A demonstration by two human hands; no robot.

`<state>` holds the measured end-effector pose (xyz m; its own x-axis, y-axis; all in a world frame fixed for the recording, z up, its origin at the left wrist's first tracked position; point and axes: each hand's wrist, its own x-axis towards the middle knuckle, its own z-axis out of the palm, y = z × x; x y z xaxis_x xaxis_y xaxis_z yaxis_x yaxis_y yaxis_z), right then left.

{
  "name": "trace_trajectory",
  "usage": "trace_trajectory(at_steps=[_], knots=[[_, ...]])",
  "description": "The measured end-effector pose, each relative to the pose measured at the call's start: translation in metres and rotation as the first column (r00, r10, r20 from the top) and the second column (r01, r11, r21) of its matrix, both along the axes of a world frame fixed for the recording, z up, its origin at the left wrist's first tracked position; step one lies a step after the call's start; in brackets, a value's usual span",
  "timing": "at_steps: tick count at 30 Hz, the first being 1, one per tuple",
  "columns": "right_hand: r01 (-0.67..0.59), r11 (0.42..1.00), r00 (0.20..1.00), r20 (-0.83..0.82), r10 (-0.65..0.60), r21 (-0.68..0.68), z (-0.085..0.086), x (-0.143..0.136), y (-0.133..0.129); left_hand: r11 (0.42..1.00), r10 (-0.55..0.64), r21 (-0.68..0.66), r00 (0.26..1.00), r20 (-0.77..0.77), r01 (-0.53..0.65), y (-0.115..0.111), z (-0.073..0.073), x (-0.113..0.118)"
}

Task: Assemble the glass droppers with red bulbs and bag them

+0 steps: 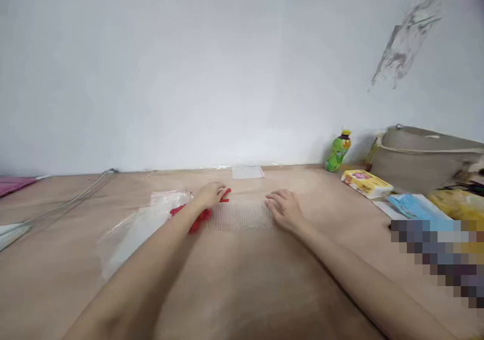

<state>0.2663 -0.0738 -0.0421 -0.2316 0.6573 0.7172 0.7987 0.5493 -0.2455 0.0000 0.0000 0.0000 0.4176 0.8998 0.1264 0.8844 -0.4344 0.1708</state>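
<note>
Red cords [199, 222] lie by the left hand [209, 196], its grip unclear; they look soft, light, best pinched mid-strand. The right hand [289, 210], fingers parted, is beside the clear ribbed sheet [240, 215].

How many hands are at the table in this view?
2: the left hand is at the red pieces, the right hand at the right end of the ribbed clear sheet. The pixelated patch may hide more.
</note>
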Motion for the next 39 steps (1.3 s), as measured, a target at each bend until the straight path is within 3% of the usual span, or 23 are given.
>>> trace_trajectory(at_steps=[4, 7, 11, 14, 17, 21, 25, 28, 33, 39], knots=[[0.206, 0.963, 0.956, -0.173, -0.236, -0.176, -0.012, 0.028, 0.010, 0.997, 0.016, -0.073, 0.999, -0.031, -0.018, 0.021, -0.003, 0.013], [0.245, 0.897, 0.881, -0.301, -0.364, -0.367, -0.021, 0.041, 0.018, 0.994, 0.062, -0.083, 0.997, -0.039, -0.065, 0.033, -0.009, 0.021], [0.226, 0.862, 0.858, -0.326, -0.397, -0.454, -0.027, 0.045, 0.023, 0.987, 0.156, -0.025, 0.988, 0.010, -0.156, 0.041, -0.016, 0.028], [0.202, 0.858, 0.865, -0.325, -0.383, -0.473, -0.026, 0.043, 0.020, 0.977, 0.205, 0.039, 0.974, 0.093, -0.209, 0.041, -0.010, 0.025], [0.191, 0.854, 0.879, -0.304, -0.368, -0.483, -0.025, 0.042, 0.016, 0.972, 0.214, 0.063, 0.962, 0.168, -0.228, 0.033, 0.006, 0.007], [0.246, 0.823, 0.872, -0.253, -0.418, -0.512, -0.026, 0.041, 0.017, 0.976, 0.213, -0.007, 0.957, 0.195, -0.216, 0.011, 0.025, -0.034], [0.170, 0.833, 0.902, -0.257, -0.346, -0.526, -0.026, 0.038, 0.027, 0.969, 0.238, -0.110, 0.953, 0.187, -0.220, -0.010, 0.023, -0.067], [0.113, 0.854, 0.911, -0.291, -0.293, -0.508, -0.024, 0.036, 0.037, 0.965, 0.245, -0.141, 0.953, 0.180, -0.222, -0.017, 0.016, -0.075], [0.046, 0.876, 0.891, -0.377, -0.253, -0.480, -0.023, 0.036, 0.042, 0.971, 0.238, -0.054, 0.951, 0.196, -0.232, -0.022, 0.015, -0.062], [-0.016, 0.886, 0.883, -0.423, -0.205, -0.463, -0.027, 0.045, 0.035, 0.989, 0.140, 0.032, 0.976, 0.166, -0.147, -0.025, 0.009, -0.007]])
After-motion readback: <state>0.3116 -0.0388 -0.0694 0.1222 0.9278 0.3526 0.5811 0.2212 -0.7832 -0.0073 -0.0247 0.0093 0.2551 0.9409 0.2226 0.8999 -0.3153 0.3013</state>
